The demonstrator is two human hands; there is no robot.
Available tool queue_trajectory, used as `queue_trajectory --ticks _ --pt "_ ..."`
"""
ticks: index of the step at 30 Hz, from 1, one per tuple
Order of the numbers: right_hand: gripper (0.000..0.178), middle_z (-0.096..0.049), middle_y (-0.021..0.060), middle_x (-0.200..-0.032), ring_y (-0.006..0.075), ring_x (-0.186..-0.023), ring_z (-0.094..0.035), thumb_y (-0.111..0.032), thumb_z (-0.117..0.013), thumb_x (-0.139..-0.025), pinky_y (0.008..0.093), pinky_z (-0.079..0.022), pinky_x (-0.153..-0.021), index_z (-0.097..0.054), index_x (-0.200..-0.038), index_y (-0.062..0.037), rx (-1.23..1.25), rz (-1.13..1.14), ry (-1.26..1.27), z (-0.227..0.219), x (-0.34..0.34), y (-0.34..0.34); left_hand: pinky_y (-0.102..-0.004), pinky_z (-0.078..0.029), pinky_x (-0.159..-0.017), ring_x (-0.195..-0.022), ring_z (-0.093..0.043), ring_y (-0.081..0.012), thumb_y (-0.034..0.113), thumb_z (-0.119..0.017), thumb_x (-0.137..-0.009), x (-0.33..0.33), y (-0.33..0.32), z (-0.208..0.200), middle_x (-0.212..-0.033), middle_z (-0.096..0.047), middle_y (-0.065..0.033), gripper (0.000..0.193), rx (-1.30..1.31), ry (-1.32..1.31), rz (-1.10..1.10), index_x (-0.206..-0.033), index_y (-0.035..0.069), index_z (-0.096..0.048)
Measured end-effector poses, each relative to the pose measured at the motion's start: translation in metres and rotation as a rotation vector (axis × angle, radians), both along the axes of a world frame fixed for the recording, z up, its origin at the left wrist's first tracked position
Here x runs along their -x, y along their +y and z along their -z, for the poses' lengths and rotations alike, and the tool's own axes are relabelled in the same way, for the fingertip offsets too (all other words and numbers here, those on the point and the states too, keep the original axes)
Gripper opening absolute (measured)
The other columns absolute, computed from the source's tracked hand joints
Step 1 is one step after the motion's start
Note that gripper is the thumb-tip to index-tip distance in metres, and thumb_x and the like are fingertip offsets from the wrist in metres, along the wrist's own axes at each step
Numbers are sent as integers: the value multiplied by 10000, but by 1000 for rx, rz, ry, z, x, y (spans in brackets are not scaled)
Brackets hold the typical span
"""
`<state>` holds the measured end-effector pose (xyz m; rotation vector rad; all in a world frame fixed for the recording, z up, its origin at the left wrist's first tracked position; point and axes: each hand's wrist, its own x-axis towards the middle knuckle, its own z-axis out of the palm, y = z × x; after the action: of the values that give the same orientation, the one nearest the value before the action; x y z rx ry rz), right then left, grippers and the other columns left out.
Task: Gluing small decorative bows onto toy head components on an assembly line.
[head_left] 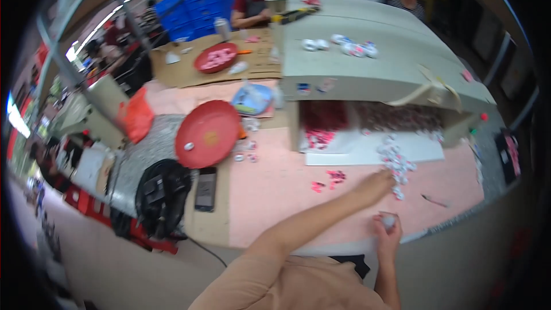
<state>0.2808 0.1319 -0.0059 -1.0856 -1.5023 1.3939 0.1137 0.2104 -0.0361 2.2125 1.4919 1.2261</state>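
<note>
My left hand (376, 187) reaches across the pink table cover to a heap of small white and pink pieces (396, 158). Its fingers are drawn together at the heap's near edge; anything in them is hidden. Close to the table's front edge, my right hand (389, 235) grips a small whitish round piece (388, 221) between thumb and fingers. Left of my left hand lie small red and dark pieces (337, 178). A thin pen-like tool (435, 201) rests on the cover to the right of my hands.
A raised shelf (367, 74) spans the back, with white round pieces (359, 49) on top. Leftward are a red round tray (195, 143), a phone (205, 189) and a black bag (160, 201). Two people (258, 0) are beyond the table; blue crates (195, 3) stand behind.
</note>
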Motion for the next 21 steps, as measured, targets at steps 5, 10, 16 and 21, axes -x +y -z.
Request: queue_trajectory --ticks 5,10,16,21 --pt "308 -556 12 -883 54 -669 -459 -127 -574 -916 186 -380 -582 -525 -1204 -27 -80 -86 101 32 -5 14 -432 -463 -842 -975 -543 -343 79 -544 -803 -3 -5 -5 -1033 -508 -180 228 7 -52 34 -1021 14 -553" --pt "359 -477 13 -798 60 -598 -378 -290 -462 -996 200 -317 -521 -439 -1255 -42 26 25 421 4 35 4 -372 -479 -749 -885 -561 -247 30 -604 -825 39 -67 -64 -985 -486 -116 222 226 -453 40 -1041 34 -553" --pt "262 -410 -16 -678 58 -558 -358 -311 -454 -999 213 -303 -502 -474 -1076 -62 24 -190 406 10 75 8 -264 -531 -724 -899 -601 -101 88 -645 -884 111 -161 -54 -1105 -615 -54 436 487 -1109 -131 -1300 62 -520" --pt "50 -450 -27 -713 48 -594 -391 -89 -501 -915 205 -340 -523 -511 -938 -46 112 -79 328 10 111 -6 -250 -547 -753 -865 -627 -95 90 -644 -894 121 -210 -25 -998 -643 -41 458 338 -1324 -354 -1329 57 -506"
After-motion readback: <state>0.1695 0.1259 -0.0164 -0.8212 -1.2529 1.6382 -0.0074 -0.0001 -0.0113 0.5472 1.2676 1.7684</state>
